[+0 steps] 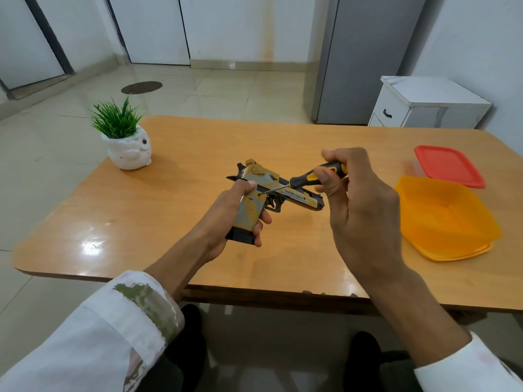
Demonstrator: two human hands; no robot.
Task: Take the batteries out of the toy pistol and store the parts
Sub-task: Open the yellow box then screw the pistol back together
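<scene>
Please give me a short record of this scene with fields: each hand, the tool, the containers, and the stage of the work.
left hand: grips the toy pistol by its grip, above the table
right hand: holds the screwdriver by its black and yellow handle
tool tip: on the pistol's grip, near the left thumb
containers: orange container and red-lidded box, table's right side
other: potted plant, far left
stage: apparently working a screw

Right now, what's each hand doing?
Left hand: grips the toy pistol by its handle.
Right hand: holds the screwdriver, tip against the pistol.
</scene>
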